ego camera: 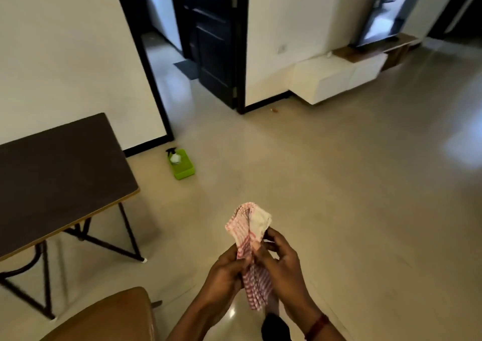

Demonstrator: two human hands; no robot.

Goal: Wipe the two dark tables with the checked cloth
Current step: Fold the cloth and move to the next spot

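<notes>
Both hands meet low in the middle: the left hand (227, 275) and the right hand (283, 265) sit side by side, with the red-and-white checked cloth (250, 236) between them, rising above and hanging below them. Far left of the left hand stands the dark rectangular folding tabletop (57, 173). Ahead of the hands, on the floor (326, 184), a green plastic tray (181, 165) carries a clear spray bottle (173, 156). Below-left of the left hand is a brown chair seat (112, 317). Far ahead-right, a flat television (388, 14) stands on a low white cabinet (339, 77).
</notes>
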